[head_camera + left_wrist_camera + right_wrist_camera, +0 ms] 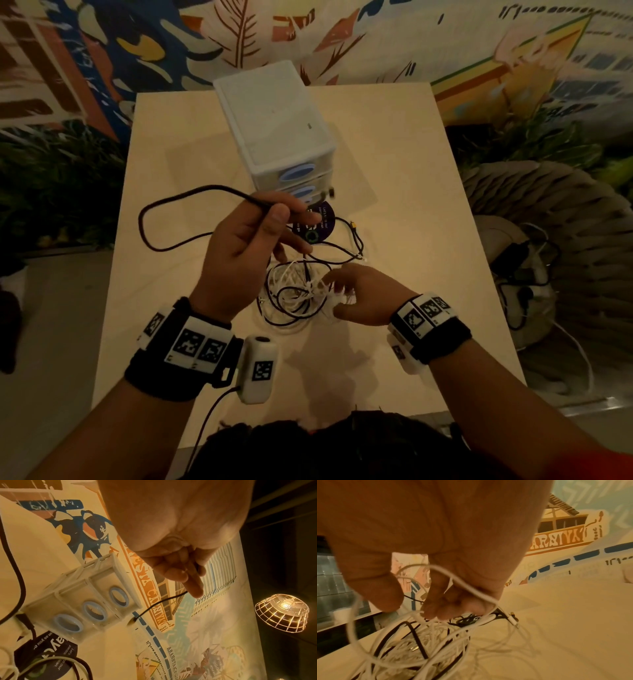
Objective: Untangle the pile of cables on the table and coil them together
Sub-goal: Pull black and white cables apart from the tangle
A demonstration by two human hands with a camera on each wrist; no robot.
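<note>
Left hand (246,240) pinching black cable (164,205); right hand (359,298) fingers curled into white cables (423,635). Light, limp, snag-prone; best gripped near a plug end.

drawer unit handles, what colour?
Light blue oval rings on the drawer unit, clearest in the left wrist view.

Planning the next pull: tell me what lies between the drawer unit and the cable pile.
In the head view, a dark round disc lies between the drawer unit and the cable pile, with black cable strands crossing the table beside it.
</note>
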